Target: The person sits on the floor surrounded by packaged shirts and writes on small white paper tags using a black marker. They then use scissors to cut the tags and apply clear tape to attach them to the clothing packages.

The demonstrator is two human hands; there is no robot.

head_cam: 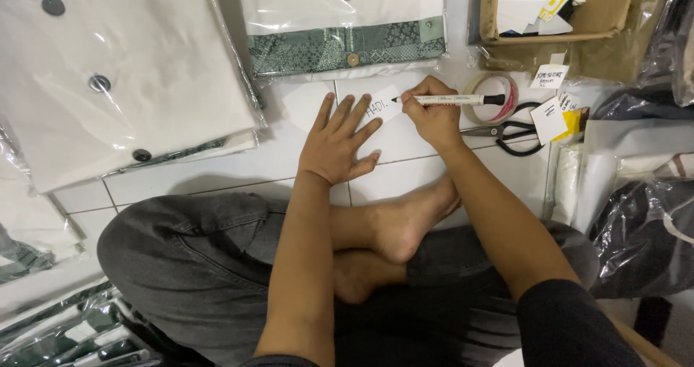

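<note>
Paper label (383, 107) lies flat on the white tiled floor (238, 168), at 12 o'clock from the seated person's crossed feet (405, 226). Dark handwriting already covers its left part.

Left hand (336, 143): open, fingers spread and apart, palm pressed flat on the floor with the fingertips on the label's left edge. It clamps nothing; it pins the sheet.

Right hand (434, 117): fingers closed together around a white marker (448, 100), which lies nearly horizontal, tip pointing to 9 o'clock and touching the label, black cap end toward 3 o'clock.

Surroundings: a tape roll (491, 96) sits just behind the marker at 3 o'clock of the label; black-handled scissors (517, 135) lie beside it at 4 o'clock. Bagged folded shirts (123, 78) lie at 10 o'clock, another bagged shirt (343, 27) at 12 o'clock, a cardboard box (557, 13) at 2 o'clock.

Procedure note, as a judgement: good lettering calls for steady downward pressure from the left fingertips so the label cannot slide, a raised marker angle for a cleaner line, and the right wrist kept off the wet ink.
</note>
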